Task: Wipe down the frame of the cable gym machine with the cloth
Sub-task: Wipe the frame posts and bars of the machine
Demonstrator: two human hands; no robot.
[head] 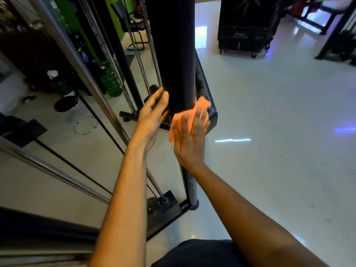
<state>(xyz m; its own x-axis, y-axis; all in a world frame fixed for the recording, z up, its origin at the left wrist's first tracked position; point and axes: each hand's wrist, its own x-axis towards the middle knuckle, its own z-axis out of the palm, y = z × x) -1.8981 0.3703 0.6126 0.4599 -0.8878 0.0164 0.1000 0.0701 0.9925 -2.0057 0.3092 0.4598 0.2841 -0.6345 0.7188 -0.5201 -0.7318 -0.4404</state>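
My right hand (191, 138) presses an orange cloth (189, 114) flat-fingered against the black upright post (173, 54); my left hand (152, 114), fingers straight, rests on the post's other side.

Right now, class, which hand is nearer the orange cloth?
Right. The right hand presses the cloth against the black post; the left hand rests on the post's other side.

Setting: indoor gym. Evidence: black upright column (173, 54) of a cable machine at 12 o'clock, steel guide rods (81, 60) and a perforated adjustment rail (107, 54) at 10 o'clock, machine base frame (165, 211) on glossy pale floor (269, 132); wheeled black unit (246, 26) at 1 o'clock.
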